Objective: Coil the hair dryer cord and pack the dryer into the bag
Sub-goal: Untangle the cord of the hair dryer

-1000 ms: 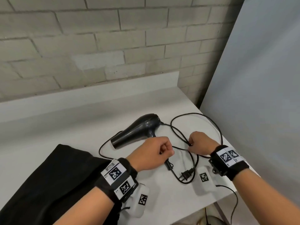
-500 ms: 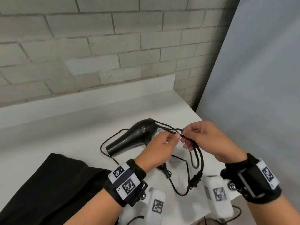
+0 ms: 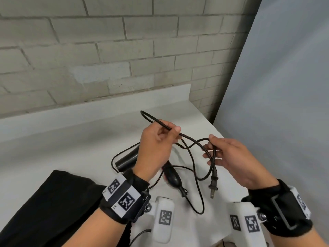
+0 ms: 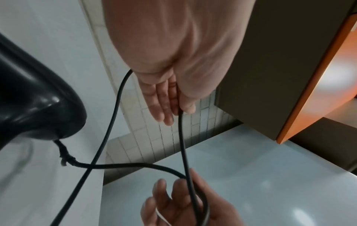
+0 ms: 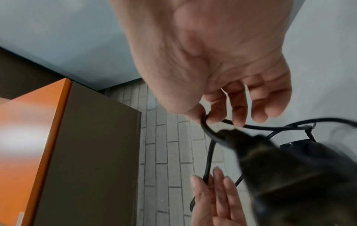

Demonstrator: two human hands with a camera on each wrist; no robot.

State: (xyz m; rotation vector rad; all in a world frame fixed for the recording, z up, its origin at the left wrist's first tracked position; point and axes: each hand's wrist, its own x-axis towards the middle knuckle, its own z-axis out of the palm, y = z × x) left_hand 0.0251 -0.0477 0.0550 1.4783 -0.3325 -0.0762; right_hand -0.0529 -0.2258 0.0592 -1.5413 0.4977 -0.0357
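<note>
Forming first loop | left hand [image 3: 156, 145] fingers pinch cord [image 3: 193, 139], right hand [image 3: 229, 155] pinches near plug [image 3: 213, 184] for slack | dryer [image 3: 127, 159] rests on bench [image 3: 71, 150]

Black-and-white square code markers sit on the left wristband [image 3: 122, 195] and the right wristband [image 3: 292, 213], and on the white camera units [image 3: 164, 217] mounted below both wrists. Small lettering at the left band's edge appears to read "L1", though it is too small to confirm. No other text is legible.
</note>
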